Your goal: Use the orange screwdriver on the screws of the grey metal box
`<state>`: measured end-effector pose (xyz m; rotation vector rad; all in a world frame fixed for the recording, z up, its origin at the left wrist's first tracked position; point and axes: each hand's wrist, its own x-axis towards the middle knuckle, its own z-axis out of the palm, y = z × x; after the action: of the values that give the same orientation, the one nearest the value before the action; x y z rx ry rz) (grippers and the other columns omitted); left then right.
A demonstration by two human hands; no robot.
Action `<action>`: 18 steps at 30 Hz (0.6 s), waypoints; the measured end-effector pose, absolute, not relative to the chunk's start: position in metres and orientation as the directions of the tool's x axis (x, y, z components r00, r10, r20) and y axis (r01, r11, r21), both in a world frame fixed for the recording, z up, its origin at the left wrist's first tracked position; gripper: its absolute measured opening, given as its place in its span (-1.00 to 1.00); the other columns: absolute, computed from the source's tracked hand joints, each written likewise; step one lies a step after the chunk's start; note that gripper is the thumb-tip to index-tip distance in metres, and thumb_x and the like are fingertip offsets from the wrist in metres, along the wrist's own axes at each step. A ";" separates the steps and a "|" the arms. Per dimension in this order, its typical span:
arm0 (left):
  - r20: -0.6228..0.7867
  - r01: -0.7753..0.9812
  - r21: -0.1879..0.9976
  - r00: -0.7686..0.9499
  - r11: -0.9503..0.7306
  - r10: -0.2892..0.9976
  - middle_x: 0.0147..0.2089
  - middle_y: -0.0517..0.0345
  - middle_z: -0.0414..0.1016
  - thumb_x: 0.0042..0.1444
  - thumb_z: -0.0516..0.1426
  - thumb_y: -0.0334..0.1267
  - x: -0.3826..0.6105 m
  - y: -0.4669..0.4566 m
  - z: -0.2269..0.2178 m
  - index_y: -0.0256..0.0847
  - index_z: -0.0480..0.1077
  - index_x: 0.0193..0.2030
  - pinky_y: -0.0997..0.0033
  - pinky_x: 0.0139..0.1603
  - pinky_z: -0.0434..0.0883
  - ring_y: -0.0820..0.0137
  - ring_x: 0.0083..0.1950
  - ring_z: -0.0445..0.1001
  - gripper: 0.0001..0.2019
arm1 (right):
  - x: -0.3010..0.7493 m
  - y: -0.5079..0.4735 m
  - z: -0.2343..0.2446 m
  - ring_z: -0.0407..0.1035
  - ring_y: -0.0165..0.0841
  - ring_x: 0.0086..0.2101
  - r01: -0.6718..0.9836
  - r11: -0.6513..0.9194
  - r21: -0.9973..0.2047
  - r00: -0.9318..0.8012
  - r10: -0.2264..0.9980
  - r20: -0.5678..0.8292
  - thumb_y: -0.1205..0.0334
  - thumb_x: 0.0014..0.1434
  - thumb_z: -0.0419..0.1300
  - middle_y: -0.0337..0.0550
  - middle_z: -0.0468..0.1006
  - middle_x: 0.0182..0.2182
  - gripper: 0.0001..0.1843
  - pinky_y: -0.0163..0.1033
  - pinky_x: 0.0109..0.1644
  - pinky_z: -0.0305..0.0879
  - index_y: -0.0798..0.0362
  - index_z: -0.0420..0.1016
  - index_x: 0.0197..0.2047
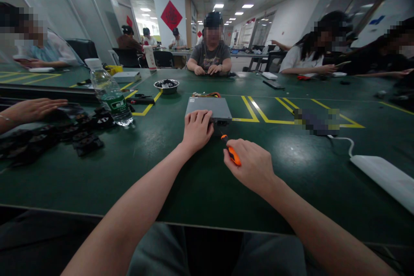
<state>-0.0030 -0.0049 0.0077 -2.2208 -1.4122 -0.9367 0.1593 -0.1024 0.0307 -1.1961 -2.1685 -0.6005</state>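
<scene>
Orange and black, the screwdriver is grasped in the right hand, forearm angled from five o'clock, handle slanting toward eleven. At twelve lies a grey box; the left hand, forearm from seven, drapes bent fingers over its near edge, clasping or merely resting, I cannot tell.

Left hand on grey box; right hand holds orange-black screwdriver.

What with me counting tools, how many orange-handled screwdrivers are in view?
1: the screwdriver is in the right hand, pointing toward the grey box that the left hand touches. Others could be hidden among the black parts on the left.
</scene>
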 end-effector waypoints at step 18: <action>0.693 0.894 0.054 0.286 -0.444 0.662 0.09 0.03 0.30 0.16 -0.02 -0.22 -0.003 -0.004 0.007 -0.18 0.21 0.11 0.16 0.10 0.09 0.20 0.12 0.18 -0.64 | 0.156 -0.104 0.036 0.17 -0.40 -0.42 0.806 0.575 0.138 -0.516 0.571 0.638 0.28 0.12 0.01 -0.13 0.33 -0.44 -0.82 -0.31 -0.36 0.06 0.06 0.43 -0.34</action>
<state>-0.0026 -0.0039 0.0067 -2.2167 -1.4086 -0.9373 0.1563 -0.1040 0.0361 -1.0970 -2.2689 -0.5765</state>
